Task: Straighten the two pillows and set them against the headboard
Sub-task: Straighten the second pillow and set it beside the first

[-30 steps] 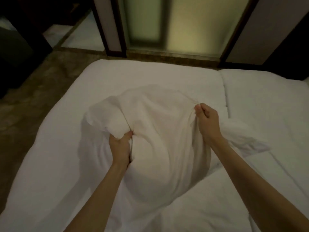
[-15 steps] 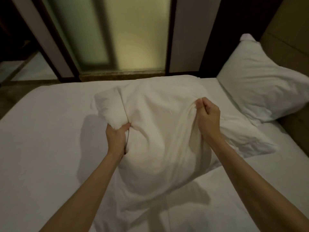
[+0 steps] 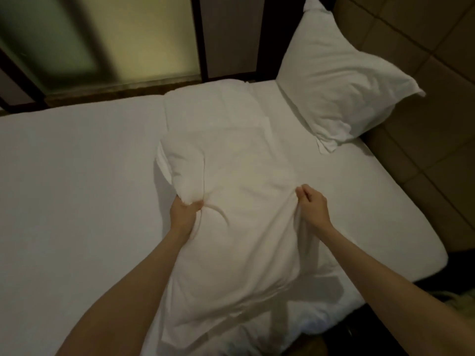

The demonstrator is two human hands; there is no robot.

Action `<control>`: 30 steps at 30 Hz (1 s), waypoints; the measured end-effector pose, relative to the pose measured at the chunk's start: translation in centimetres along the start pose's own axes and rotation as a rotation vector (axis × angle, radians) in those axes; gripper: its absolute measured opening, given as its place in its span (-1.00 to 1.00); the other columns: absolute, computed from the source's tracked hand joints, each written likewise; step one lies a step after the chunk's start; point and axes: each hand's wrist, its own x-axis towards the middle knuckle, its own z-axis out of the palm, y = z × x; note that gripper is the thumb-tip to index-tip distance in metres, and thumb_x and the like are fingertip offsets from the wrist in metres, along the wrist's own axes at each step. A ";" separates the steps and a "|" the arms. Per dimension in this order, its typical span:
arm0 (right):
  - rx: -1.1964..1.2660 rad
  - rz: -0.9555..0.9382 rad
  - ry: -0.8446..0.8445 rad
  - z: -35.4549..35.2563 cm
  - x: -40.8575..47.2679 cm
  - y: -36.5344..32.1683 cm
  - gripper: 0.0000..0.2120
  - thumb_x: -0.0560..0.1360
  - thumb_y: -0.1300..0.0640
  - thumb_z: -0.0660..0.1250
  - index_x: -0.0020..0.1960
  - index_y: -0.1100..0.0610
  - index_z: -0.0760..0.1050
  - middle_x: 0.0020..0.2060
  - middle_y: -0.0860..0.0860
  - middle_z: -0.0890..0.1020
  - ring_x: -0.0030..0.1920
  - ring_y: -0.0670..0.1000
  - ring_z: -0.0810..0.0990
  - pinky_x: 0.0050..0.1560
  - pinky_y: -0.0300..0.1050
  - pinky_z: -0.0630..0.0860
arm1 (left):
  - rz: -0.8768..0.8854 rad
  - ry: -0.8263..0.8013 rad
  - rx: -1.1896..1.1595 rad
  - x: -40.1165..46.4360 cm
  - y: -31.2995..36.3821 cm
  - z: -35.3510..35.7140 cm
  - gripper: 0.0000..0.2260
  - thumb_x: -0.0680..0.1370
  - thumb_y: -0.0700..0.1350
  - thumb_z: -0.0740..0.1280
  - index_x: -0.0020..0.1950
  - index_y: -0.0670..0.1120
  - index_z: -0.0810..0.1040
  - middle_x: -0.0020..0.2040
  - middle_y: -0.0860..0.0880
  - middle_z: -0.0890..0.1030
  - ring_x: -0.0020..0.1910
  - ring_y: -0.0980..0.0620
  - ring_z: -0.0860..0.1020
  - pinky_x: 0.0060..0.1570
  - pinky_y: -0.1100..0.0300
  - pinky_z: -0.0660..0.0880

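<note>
Left hand and right hand both fisted in the near pillow at frame centre, raised over the bed. Best swung upright toward the headboard at right, beside the second pillow leaning there, upper right.

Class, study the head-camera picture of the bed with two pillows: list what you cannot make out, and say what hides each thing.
- Left hand, head view: fingertips buried in the held pillow.
- Bed under that pillow: covered by it.
- Far pillow: its back face is turned away, so contact with the headboard is unclear.
- Headboard: cut off by the right edge.
- Frosted panel: blurred, nothing visible behind.
</note>
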 end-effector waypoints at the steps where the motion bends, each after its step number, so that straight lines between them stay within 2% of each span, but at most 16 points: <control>1: -0.066 0.025 -0.047 0.6 -0.3 1.3 -0.65 0.60 0.16 0.18 -0.36 0.12 0.23 -0.45 0.01 0.37 -0.34 0.01 0.35 -0.24 -0.06 0.25 | -0.037 -0.003 0.051 -0.1 -1.2 -0.2 -0.46 0.40 -0.22 0.45 0.37 -0.15 0.43 0.28 -0.12 0.55 0.22 -0.08 0.52 0.15 0.13 0.43; 4: -0.210 0.082 -0.179 2.4 -1.3 4.3 -0.60 0.60 0.11 0.17 -0.40 0.08 0.20 -0.47 -0.03 0.37 -0.32 0.05 0.39 -0.26 -0.04 0.25 | -0.197 -0.045 0.122 -0.3 -4.4 -1.4 -0.29 0.27 -0.03 0.51 0.39 -0.14 0.42 0.30 -0.15 0.54 0.24 -0.12 0.52 0.18 0.06 0.44; 6: -0.302 0.145 -0.268 3.2 -1.2 5.5 -0.59 0.61 0.09 0.16 -0.41 0.07 0.22 -0.44 0.00 0.41 -0.28 0.08 0.44 -0.25 -0.05 0.27 | -0.320 -0.081 0.161 0.7 -5.7 -2.4 -0.25 0.20 0.01 0.51 0.36 -0.17 0.45 0.28 -0.19 0.55 0.21 -0.15 0.54 0.13 0.05 0.47; 9: -0.315 0.290 -0.311 4.2 1.0 5.7 -0.64 0.57 0.05 0.21 -0.37 0.11 0.31 -0.36 0.06 0.47 -0.19 0.12 0.49 -0.19 -0.05 0.35 | -0.438 -0.171 0.205 3.5 -6.6 -3.4 -0.43 0.34 -0.09 0.54 0.30 -0.21 0.50 0.25 -0.20 0.57 0.11 -0.13 0.57 0.06 0.06 0.49; 11: -0.327 0.369 -0.280 5.2 3.2 4.8 -0.73 0.51 -0.06 0.30 -0.15 0.16 0.42 -0.09 0.13 0.51 -0.01 0.18 0.51 0.01 0.05 0.46 | -0.463 -0.210 0.155 5.6 -6.5 -3.5 -0.49 0.41 -0.06 0.49 0.30 -0.20 0.50 0.24 -0.19 0.58 0.08 -0.11 0.57 0.05 0.06 0.49; 13: -0.354 0.431 -0.288 6.5 5.7 4.0 -0.47 0.44 -0.16 0.38 0.22 0.17 0.36 0.22 0.19 0.39 0.24 0.26 0.40 0.25 0.20 0.39 | -0.460 -0.194 0.092 7.8 -6.1 -3.2 -0.40 0.43 0.01 0.47 0.38 -0.20 0.42 0.31 -0.18 0.53 0.21 -0.14 0.54 0.18 0.01 0.48; 15: -0.313 0.480 -0.264 8.0 7.9 3.3 -0.19 0.36 -0.21 0.43 0.41 0.14 0.18 0.34 0.22 0.30 0.35 0.31 0.29 0.32 0.23 0.31 | -0.472 -0.115 0.070 10.5 -5.5 -2.6 -0.24 0.40 0.09 0.47 0.47 -0.23 0.27 0.38 -0.20 0.46 0.30 -0.16 0.48 0.27 -0.02 0.43; 18: -0.247 0.562 -0.321 9.6 10.2 3.9 0.04 0.30 -0.27 0.45 0.51 0.13 -0.04 0.42 0.24 0.25 0.40 0.31 0.28 0.36 0.23 0.31 | -0.520 -0.035 0.122 13.0 -4.9 -1.4 0.06 0.32 0.24 0.47 0.55 -0.17 -0.08 0.49 -0.19 0.28 0.41 -0.20 0.34 0.37 -0.12 0.34; 21: -0.105 0.691 -0.432 10.5 11.1 5.1 0.17 0.26 -0.28 0.48 0.53 0.20 -0.14 0.47 0.21 0.24 0.42 0.25 0.31 0.38 0.19 0.34 | -0.486 -0.094 0.151 13.1 -5.4 -0.1 0.10 0.32 0.22 0.49 0.55 -0.13 -0.18 0.54 -0.14 0.17 0.47 -0.16 0.26 0.43 -0.12 0.25; 24: -0.075 0.714 -0.402 11.1 10.7 5.6 0.11 0.21 -0.23 0.54 0.48 0.31 0.09 0.41 0.20 0.38 0.36 0.20 0.41 0.34 0.11 0.40 | -0.432 -0.134 0.035 12.1 -6.1 1.0 0.03 0.33 0.08 0.53 0.55 -0.07 -0.10 0.52 -0.07 0.22 0.42 -0.06 0.31 0.40 0.01 0.28; 26: 0.016 0.693 -0.386 11.2 10.1 5.4 -0.04 0.19 -0.14 0.59 0.41 0.28 0.30 0.32 0.16 0.50 0.27 0.17 0.51 0.28 0.09 0.47 | -0.406 -0.112 -0.068 11.0 -5.7 1.4 -0.06 0.34 -0.01 0.55 0.53 -0.03 0.01 0.44 -0.06 0.34 0.28 -0.02 0.41 0.28 0.08 0.37; 30: 0.142 0.618 -0.273 9.9 9.0 4.3 -0.31 0.23 0.03 0.60 0.26 0.28 0.48 0.17 0.15 0.61 0.12 0.17 0.60 0.17 0.10 0.56 | -0.303 -0.082 -0.202 8.8 -4.3 1.2 -0.27 0.36 -0.21 0.53 0.45 -0.08 0.26 0.29 -0.08 0.53 0.17 -0.02 0.55 0.13 0.07 0.53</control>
